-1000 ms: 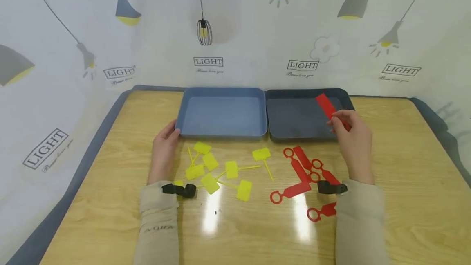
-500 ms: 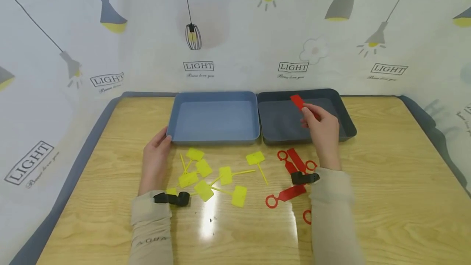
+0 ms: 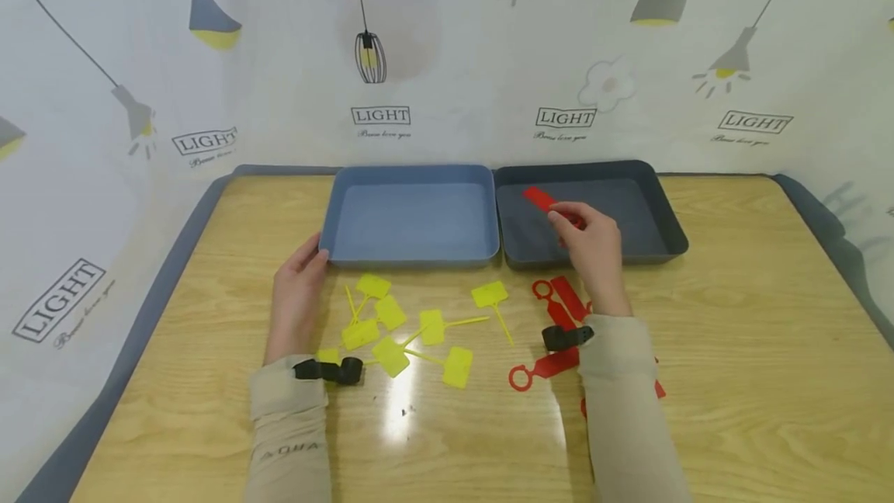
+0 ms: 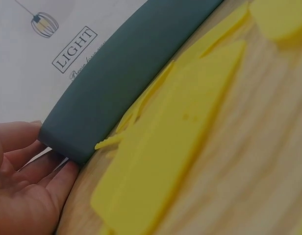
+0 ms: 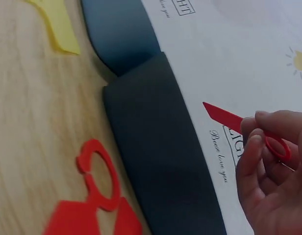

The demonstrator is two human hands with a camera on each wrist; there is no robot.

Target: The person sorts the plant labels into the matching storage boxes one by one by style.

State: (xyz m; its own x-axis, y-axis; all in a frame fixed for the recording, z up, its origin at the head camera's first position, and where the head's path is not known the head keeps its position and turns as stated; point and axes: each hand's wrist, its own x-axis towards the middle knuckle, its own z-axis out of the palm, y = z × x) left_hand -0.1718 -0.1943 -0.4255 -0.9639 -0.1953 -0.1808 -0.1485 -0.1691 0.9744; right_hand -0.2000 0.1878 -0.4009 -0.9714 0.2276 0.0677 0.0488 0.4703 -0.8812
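My right hand point(image 3: 590, 243) pinches a red tag point(image 3: 539, 199) by its ring end and holds it over the dark grey tray point(image 3: 670, 212); in the right wrist view the red tag point(image 5: 224, 117) sticks out past the fingertips point(image 5: 259, 128). My left hand point(image 3: 296, 286) rests with relaxed fingers against the front left corner of the blue tray point(image 3: 412, 256), and in the left wrist view the fingers point(image 4: 28, 161) touch that tray's corner point(image 4: 67, 142). Several yellow tags point(image 3: 391, 328) lie in front of the blue tray. Several red tags point(image 3: 555, 309) lie in front of the dark tray.
Both trays stand side by side at the back of the wooden table point(image 3: 754, 348). A white cloth with lamp prints point(image 3: 447, 60) hangs behind and on both sides. A grey border point(image 3: 133, 355) runs along the table's left edge.
My right hand has carried the red tag leftward, from the dark tray's right side to over its left half. The left hand stays at the blue tray's corner.
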